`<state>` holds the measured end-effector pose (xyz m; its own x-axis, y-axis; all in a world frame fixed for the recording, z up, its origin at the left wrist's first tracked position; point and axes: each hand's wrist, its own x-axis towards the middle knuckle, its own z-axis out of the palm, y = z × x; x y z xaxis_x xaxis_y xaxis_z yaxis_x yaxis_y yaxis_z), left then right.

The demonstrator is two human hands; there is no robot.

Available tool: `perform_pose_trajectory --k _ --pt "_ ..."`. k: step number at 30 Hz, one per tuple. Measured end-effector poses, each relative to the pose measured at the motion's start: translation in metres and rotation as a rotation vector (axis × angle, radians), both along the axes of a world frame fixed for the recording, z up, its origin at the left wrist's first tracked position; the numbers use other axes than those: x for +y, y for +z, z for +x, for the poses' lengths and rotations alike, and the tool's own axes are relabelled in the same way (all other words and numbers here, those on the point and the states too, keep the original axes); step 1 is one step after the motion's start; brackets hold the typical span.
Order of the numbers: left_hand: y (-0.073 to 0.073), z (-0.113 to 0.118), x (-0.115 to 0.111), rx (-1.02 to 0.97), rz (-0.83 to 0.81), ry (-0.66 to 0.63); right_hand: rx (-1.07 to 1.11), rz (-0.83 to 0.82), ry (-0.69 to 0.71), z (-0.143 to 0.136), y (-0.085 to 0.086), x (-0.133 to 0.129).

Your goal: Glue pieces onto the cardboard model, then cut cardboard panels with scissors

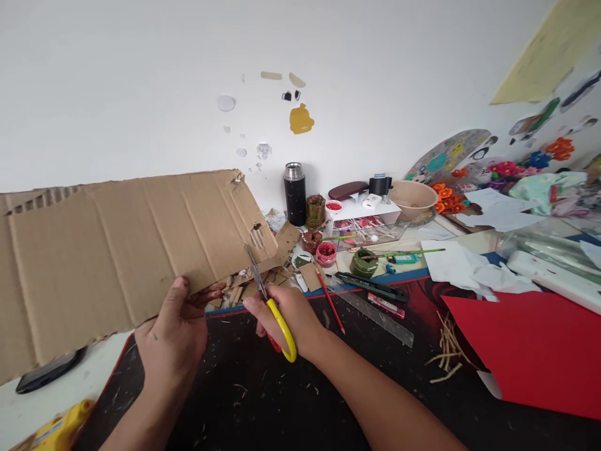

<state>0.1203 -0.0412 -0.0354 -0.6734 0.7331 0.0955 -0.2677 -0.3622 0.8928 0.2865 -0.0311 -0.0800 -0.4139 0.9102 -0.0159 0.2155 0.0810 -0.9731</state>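
A large sheet of brown cardboard (141,244) is held up at the left, with a torn spot near its right end. My left hand (176,329) grips its lower edge, thumb on the front face and fingers behind. In my right hand (291,316) are scissors (282,326) with yellow and red handles. Their blades point up and left and lie at the cardboard's lower right part; whether they cut into it is hard to tell. Cardboard scraps (239,288) lie on the table behind the hands.
A black mat (263,401) covers the near table. Beyond are a black bottle (295,197), paint jars (364,263), a red pencil (331,302), a cutter (370,287) and a clear ruler (375,318). Red paper (530,351) lies right, a yellow glue gun (61,429) lower left.
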Motion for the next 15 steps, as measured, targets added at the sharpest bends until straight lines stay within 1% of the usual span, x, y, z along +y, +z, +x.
perform_pose_trajectory --k 7,11,15 --pt "0.0014 0.0018 0.0014 -0.070 0.059 0.008 0.035 0.017 0.021 0.0026 -0.0019 0.0022" --pt "-0.0014 0.0000 0.0015 -0.087 0.042 -0.014 -0.020 0.060 0.029 0.0048 -0.0001 0.0036" --pt "-0.0017 0.0051 -0.0019 -0.029 0.002 -0.025 -0.040 0.085 0.027 0.0062 0.0039 0.0033"
